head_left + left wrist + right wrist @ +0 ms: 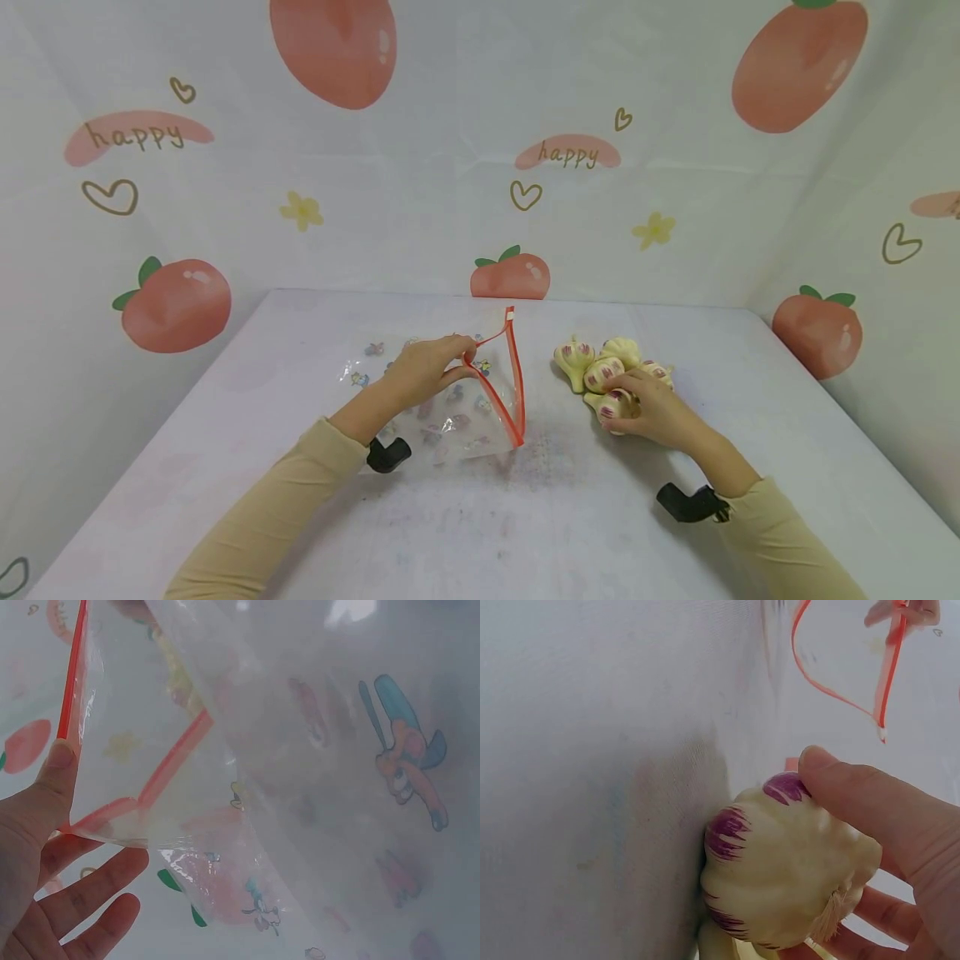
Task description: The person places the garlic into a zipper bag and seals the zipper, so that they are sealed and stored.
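A clear zip bag (465, 429) with a red zip edge and small cartoon prints stands tilted on the table, its mouth spread toward the right. My left hand (427, 371) pinches the near lip of that mouth; in the left wrist view the thumb (58, 761) lies on the red strip. On the right, my right hand (663, 408) grips a garlic bulb (611, 406) by its sides, at the front of a cluster. The right wrist view shows this purple-streaked bulb (780, 862) between thumb and fingers, close to the tabletop.
Several more garlic bulbs (620, 351) lie bunched together behind the right hand. The table (480, 533) has a pale cover with faint stains. A white cloth backdrop (450, 208) with printed fruit rises along the back and sides.
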Demonstrator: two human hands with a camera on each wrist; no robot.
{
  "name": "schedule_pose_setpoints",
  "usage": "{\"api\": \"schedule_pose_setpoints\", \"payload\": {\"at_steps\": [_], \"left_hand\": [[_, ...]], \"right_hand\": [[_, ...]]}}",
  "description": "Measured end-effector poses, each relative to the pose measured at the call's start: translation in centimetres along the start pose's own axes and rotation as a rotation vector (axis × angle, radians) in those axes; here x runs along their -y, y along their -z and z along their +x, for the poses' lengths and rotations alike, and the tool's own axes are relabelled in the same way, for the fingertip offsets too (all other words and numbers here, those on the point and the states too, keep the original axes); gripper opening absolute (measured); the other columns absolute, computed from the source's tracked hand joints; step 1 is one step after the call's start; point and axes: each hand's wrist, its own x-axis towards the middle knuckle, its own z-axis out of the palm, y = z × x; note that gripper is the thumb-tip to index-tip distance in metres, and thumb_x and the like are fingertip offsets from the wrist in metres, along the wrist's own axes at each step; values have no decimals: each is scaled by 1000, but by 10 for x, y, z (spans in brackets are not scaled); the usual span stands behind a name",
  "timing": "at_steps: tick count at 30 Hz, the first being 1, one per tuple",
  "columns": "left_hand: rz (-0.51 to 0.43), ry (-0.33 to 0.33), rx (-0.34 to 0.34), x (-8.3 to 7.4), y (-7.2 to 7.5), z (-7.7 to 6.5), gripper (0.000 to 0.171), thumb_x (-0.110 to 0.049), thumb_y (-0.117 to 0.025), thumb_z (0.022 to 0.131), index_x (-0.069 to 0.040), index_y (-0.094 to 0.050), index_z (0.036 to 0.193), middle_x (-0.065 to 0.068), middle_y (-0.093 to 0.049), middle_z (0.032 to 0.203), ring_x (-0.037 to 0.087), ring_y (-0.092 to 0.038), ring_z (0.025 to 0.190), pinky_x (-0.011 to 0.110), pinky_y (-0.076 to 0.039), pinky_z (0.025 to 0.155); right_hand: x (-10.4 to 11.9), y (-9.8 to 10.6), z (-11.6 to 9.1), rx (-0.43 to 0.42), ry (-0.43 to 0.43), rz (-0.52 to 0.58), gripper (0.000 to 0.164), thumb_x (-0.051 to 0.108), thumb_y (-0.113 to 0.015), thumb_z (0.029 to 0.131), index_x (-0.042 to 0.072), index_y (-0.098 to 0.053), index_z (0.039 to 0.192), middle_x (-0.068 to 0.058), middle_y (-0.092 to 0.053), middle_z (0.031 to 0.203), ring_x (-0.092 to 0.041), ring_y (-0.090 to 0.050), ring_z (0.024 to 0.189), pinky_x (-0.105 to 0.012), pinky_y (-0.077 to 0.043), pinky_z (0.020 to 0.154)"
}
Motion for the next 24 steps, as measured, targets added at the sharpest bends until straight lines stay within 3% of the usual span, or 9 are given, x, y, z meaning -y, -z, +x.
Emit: {"api": "schedule_pose_setpoints", "payload": {"at_steps": [14, 24], "left_hand": [[8, -6, -5, 1, -2, 0, 24, -28, -70, 81, -15, -53, 92, -2, -66, 87, 11, -56, 60, 19, -37, 52], [-2, -9, -12, 2, -3, 1, 25, -26, -71, 80, -15, -52, 91, -3, -66, 86, 10, -51, 56, 18, -35, 50]], "right_hand": [[1, 0, 1, -16, 31, 25, 41, 19, -81, 71, 3, -64, 106, -9, -62, 103, -21, -56, 95, -37, -46, 82], [8, 6, 5, -59, 67, 58, 42, 20, -82, 70, 4, -64, 105, -9, -65, 103, -20, -56, 93, -31, -50, 76]]}}
